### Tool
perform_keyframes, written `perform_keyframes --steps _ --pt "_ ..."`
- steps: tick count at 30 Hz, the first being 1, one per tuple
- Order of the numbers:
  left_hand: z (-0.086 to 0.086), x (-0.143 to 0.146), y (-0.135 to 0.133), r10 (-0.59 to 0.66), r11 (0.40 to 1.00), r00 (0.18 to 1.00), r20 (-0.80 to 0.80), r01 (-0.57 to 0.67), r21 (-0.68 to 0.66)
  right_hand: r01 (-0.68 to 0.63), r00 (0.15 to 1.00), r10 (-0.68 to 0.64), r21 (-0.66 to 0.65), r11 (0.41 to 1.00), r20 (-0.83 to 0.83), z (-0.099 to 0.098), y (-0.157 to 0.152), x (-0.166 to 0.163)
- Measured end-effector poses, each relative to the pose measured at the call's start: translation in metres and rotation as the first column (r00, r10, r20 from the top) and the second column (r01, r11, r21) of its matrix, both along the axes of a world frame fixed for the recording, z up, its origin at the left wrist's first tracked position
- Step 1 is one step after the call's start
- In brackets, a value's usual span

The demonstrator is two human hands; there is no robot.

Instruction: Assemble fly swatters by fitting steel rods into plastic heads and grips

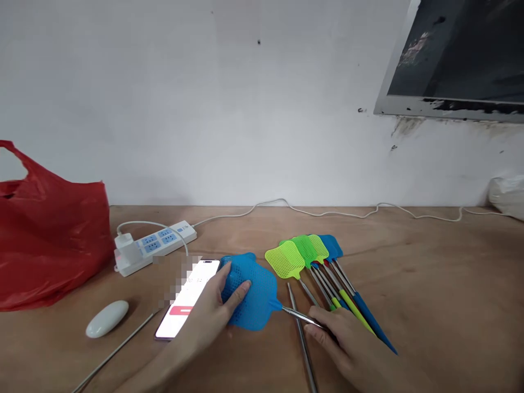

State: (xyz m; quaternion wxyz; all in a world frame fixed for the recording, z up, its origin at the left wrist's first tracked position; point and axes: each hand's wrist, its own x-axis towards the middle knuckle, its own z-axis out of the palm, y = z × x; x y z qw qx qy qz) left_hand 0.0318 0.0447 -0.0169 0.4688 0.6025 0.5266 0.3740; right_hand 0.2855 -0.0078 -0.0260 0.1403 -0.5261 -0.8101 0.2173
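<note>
A blue fly swatter (257,297) with a perforated plastic head lies across the middle, between my two hands. My left hand (223,303) grips the left side of its head, thumb on top. My right hand (339,338) is closed around the metal shaft near the handle, which the hand mostly hides. Another blue edge shows behind this head, mostly covered. Under the shaft, a loose metal rod (303,344) runs toward the front edge of the view. To the right, several fly swatters with yellow-green (284,259), green and blue heads lie overlapped in a fan.
A lit phone (192,289) lies beside my left forearm. Further left are a white power strip (164,240) with a plugged-in charger, a white mouse-shaped object (107,319) and a red plastic bag (53,234). A white cable (327,213) runs along the wall.
</note>
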Motion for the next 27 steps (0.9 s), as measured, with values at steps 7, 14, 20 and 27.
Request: perform_keyframes --steps 7,14,20,27 --pt "-0.01 -0.007 0.008 0.219 0.932 0.969 -0.112 -0.173 0.319 0.134 0.936 -0.18 -0.168 0.977 -0.303 -0.004 0.015 0.004" --pt "-0.019 -0.003 -0.002 0.098 0.834 0.893 -0.439 0.167 0.526 0.259 0.945 -0.304 0.291 0.921 0.118 -0.008 0.043 -0.009" --pt "-0.025 0.0 -0.006 0.042 0.777 0.782 -0.622 0.366 0.512 0.207 0.901 -0.341 0.426 0.881 0.268 -0.031 0.057 -0.009" --pt "-0.036 0.0 -0.01 0.079 0.762 0.707 -0.703 0.412 0.5 0.162 0.933 -0.286 0.459 0.874 0.216 -0.036 0.058 -0.001"
